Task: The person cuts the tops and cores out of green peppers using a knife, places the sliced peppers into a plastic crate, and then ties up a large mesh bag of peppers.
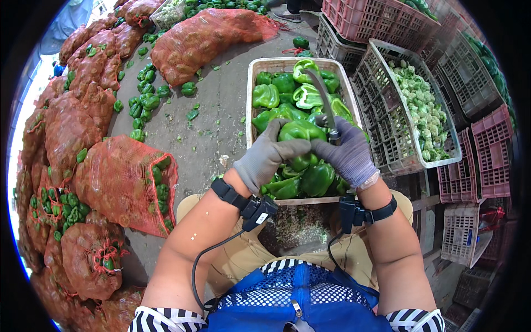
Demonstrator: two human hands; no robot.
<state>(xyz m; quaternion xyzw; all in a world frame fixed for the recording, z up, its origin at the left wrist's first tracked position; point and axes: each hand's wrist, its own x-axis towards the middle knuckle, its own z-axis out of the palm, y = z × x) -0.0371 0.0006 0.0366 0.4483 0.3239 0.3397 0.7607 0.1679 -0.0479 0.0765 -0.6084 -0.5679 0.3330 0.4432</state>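
Observation:
My left hand [263,155], in a grey work glove, grips a green bell pepper [302,129] over a pale plastic crate [249,99]. The gloved right hand [347,151] holds a curved knife [323,93], its blade pointing up and away from me. The right fingertips are also at the pepper's near right side. Below both hands, the crate is filled with green bell peppers [317,179]. Some are cut open, such as a halved pepper [308,96] with pale flesh showing. The crate's floor is hidden.
Red mesh sacks of peppers [120,182] line the left, one with its mouth open. Loose peppers [143,103] lie on the concrete floor. To the right stands a crate of pepper cores [421,112], with stacked crates [493,153] beyond. A person's shoe [288,16] shows at the top.

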